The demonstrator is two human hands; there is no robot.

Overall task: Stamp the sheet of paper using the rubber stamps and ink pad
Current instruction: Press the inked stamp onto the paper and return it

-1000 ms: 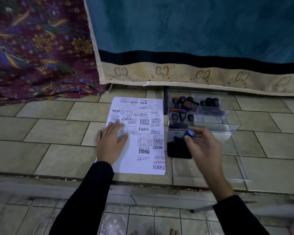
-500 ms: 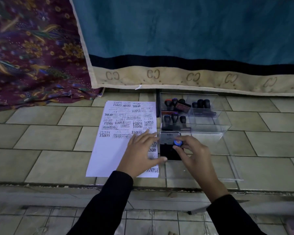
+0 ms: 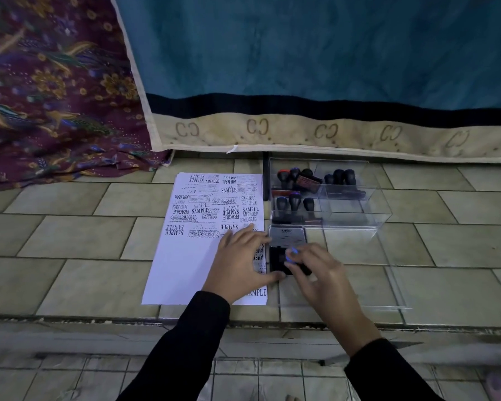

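Blue-capped stamp (image 3: 292, 252) sits pinched in the curled fingers of your right grip (image 3: 321, 273), pressed down on the black ink pad (image 3: 276, 260) directly beneath it, the pad's open lid (image 3: 287, 237) just beyond. Your left grip (image 3: 240, 261) has slid across the sheet of paper (image 3: 185, 270) from its left half to its right edge, fingers spread flat and thumb touching the pad's near corner, so it now steadies both. That suggests inking is under way, with the blank patch left of your left grip free for the next print.

Beige tiled floor (image 3: 70, 273), teal rug (image 3: 301, 53)
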